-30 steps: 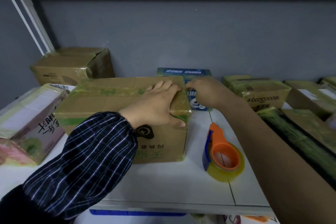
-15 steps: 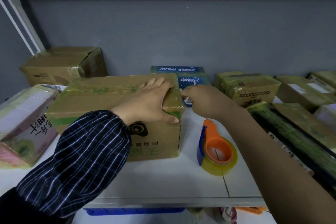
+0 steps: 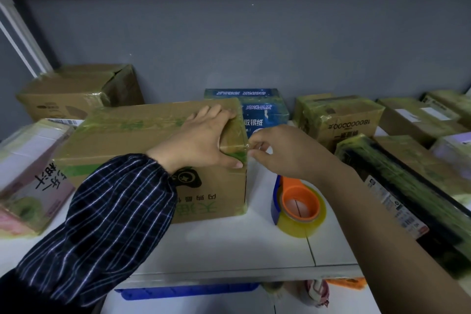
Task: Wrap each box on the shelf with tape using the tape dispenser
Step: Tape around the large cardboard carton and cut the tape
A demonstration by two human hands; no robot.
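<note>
The box (image 3: pixel 132 143) lies on the shelf (image 3: pixel 229 245) with its long axis running left to right, its top and edges already banded in yellowish tape (image 3: pixel 248 146). The coming move turns on its upper right front corner, where both hands meet.

The left grip (image 3: pixel 204 140) clasps that corner. Its fingers (image 3: pixel 216 112) lie over the right end of the top and its thumb is hooked down onto the front face, so the box is pinned in place.

The right grip (image 3: pixel 285 153) is just beside the same corner, coming from the right. Its thumb and forefinger are pinched together on what looks like a loose end of clear tape at the box's edge; the strip is too thin and glossy to be sure.

The tape dispenser (image 3: pixel 298 205) lies untouched on the shelf, with its orange core facing up. It sits directly below the right grip, just beside the box's right face and nearer the person. The right hand is much the nearer of the two to it, so a short drop down would likely reach it while the left hand steadies the box.
</note>
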